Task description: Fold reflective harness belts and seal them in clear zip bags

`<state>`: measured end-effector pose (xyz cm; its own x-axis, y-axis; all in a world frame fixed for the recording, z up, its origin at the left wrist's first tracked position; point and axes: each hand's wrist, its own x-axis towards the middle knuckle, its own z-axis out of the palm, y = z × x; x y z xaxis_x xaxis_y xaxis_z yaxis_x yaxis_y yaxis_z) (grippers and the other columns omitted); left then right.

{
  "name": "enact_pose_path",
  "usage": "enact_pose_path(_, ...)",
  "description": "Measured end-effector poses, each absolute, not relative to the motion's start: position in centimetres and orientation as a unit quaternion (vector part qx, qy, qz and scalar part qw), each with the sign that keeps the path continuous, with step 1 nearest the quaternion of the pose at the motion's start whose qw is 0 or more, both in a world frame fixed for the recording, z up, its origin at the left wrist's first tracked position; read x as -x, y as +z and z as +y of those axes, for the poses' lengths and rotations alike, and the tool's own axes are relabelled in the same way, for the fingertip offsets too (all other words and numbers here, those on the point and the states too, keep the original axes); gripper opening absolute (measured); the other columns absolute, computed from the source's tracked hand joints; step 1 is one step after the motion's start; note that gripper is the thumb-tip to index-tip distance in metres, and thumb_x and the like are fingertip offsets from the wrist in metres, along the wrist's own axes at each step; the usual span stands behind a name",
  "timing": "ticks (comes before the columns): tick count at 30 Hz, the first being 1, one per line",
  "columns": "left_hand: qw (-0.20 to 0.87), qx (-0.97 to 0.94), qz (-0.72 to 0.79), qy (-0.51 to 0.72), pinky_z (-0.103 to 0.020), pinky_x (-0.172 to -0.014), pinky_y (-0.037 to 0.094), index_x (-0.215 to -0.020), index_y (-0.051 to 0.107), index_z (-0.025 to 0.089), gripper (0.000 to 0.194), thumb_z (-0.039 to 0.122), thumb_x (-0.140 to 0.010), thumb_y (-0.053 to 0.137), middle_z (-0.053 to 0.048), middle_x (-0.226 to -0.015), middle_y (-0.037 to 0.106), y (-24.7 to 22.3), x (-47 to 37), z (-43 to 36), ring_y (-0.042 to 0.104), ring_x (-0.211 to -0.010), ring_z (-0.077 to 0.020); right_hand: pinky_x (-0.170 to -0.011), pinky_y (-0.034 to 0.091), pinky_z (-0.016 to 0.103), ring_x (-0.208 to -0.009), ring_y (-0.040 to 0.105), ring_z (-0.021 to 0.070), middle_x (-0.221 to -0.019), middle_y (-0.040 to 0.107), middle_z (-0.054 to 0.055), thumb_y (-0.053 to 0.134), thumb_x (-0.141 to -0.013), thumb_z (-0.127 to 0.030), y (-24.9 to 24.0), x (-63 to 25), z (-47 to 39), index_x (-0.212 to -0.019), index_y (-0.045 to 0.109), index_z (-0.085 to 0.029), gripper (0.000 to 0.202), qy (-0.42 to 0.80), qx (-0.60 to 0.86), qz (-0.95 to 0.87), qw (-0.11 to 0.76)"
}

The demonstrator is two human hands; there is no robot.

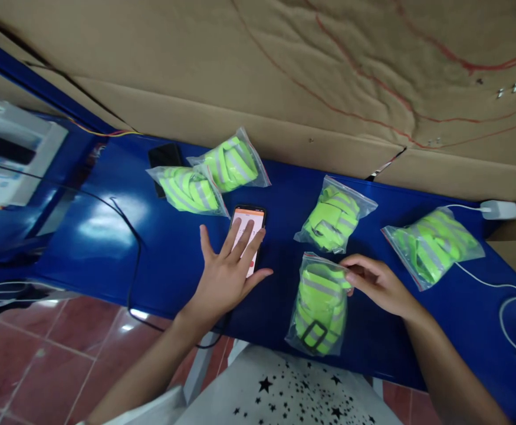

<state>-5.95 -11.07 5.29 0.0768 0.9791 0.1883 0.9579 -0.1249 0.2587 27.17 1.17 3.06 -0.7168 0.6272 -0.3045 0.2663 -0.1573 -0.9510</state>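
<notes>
Four bags of yellow-green straps (334, 217) on the blue worktop (279, 224), beyond the nearest bag (322, 307); pinching its upper right corner in the right hand (379, 284), grip closed; spreading the left hand (226, 277), fingers apart, over a lit phone (249, 215).

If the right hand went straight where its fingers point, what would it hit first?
Probably the clear bag nearest the person's body; the right hand seems to pinch its upper corner.

White glare on the blue tabletop (169, 254); moderate light, edges stretched, left side apparently softly blurred.
</notes>
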Motion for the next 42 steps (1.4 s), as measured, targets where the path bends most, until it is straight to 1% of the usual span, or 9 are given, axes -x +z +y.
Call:
enact_pose_path(3,0.09,-0.751,0.6,0.261,-0.066,-0.128,0.017,-0.161,0.034,0.024,0.07,0.041,-0.099,0.063,-0.019,-0.16,0.048,6.3,4.8,-10.6,0.043,-0.151,-0.0374,-0.061,0.06,0.027,-0.067,0.068,0.015,-0.09,0.07,0.004,0.067,-0.099,-0.038,3.2,-27.0,1.1,-0.109,0.072,-0.024,0.018,0.68,0.335,-0.634,0.154)
enact_pose_path(6,0.293,-0.753,0.494,0.32,-0.047,-0.119,0.045,-0.157,0.039,0.023,0.06,0.035,-0.101,0.058,-0.018,-0.158,0.05,7.2,2.5,-9.5,0.05,-0.146,-0.0292,-0.06,0.059,0.027,-0.072,0.067,0.015,-0.101,0.07,0.007,0.066,-0.1,-0.036,3.3,-26.9,1.2,-0.104,0.076,-0.023,0.017,0.688,0.295,-0.635,0.192)
enact_pose_path(13,0.628,-0.544,0.438,0.344,-0.04,-0.104,0.053,-0.137,0.054,0.025,0.047,0.04,-0.096,0.069,-0.012,-0.135,0.067,5.8,-0.7,-6.4,0.067,-0.122,-0.0263,-0.076,0.061,0.031,-0.097,0.071,0.0189,-0.113,0.073,0.008,0.077,-0.092,-0.031,3.8,-27.8,1.5,-0.115,0.078,-0.028,0.023,0.705,0.224,-0.642,0.203)
enact_pose_path(17,0.774,-0.371,0.367,0.359,-0.034,-0.095,0.054,-0.147,0.035,0.031,0.077,0.032,-0.086,0.082,-0.011,-0.13,0.068,4.9,-0.5,-6.1,0.069,-0.117,-0.0236,-0.082,0.063,0.032,-0.099,0.075,0.0191,-0.115,0.077,0.008,0.078,-0.091,-0.022,3.9,-28.4,1.6,-0.103,0.079,-0.025,0.013,0.734,0.242,-0.608,0.182)
enact_pose_path(20,0.795,-0.325,0.354,0.371,-0.029,-0.087,0.053,-0.149,0.03,0.034,0.082,0.029,-0.086,0.082,-0.006,-0.117,0.07,4.5,-0.6,-6.5,0.07,-0.103,-0.0184,-0.077,0.063,0.032,-0.091,0.074,0.0183,-0.113,0.076,0.009,0.074,-0.094,-0.023,4.2,-28.7,1.9,-0.1,0.076,-0.023,0.007,0.721,0.264,-0.617,0.172)
enact_pose_path(26,0.75,-0.377,0.387,0.382,-0.024,-0.08,0.049,-0.124,0.059,0.024,0.041,0.029,-0.089,0.079,-0.002,-0.108,0.065,4.1,-0.9,-6.7,0.063,-0.092,-0.013,-0.09,0.054,0.04,-0.101,0.066,0.0213,-0.102,0.066,0.007,0.071,-0.095,-0.022,5.4,-29.0,2.6,-0.096,0.072,-0.024,0.002,0.547,0.281,-0.761,0.207)
enact_pose_path(33,0.779,-0.334,0.392,0.358,-0.025,-0.082,0.051,-0.142,0.045,0.028,0.066,0.028,-0.087,0.081,-0.003,-0.113,0.073,4.9,-0.5,-6.5,0.068,-0.094,-0.0142,-0.066,0.054,0.021,-0.075,0.066,0.0097,-0.095,0.068,0.0,0.075,-0.094,-0.025,4.2,-27.6,1.2,-0.112,0.06,-0.024,0.022,0.677,0.319,-0.63,0.207)
enact_pose_path(38,0.779,-0.284,0.44,0.345,-0.033,-0.101,0.05,-0.12,0.074,0.019,0.041,0.048,-0.091,0.074,-0.006,-0.113,0.077,4.7,-0.7,-6.2,0.07,-0.106,-0.0202,-0.058,0.052,0.019,-0.065,0.068,0.009,-0.082,0.071,-0.002,0.08,-0.09,-0.026,3.7,-27.9,1.4,-0.116,0.067,-0.022,0.029,0.71,0.335,-0.585,0.203)
enact_pose_path(42,0.803,-0.228,0.419,0.357,-0.037,-0.104,0.052,-0.113,0.08,0.02,0.045,0.058,-0.09,0.072,-0.007,-0.11,0.079,4.3,-0.9,-6.5,0.073,-0.103,-0.022,-0.057,0.055,0.019,-0.061,0.069,0.0096,-0.075,0.071,-0.002,0.082,-0.088,-0.027,4.1,-28.2,1.9,-0.112,0.071,-0.02,0.028,0.714,0.355,-0.571,0.195)
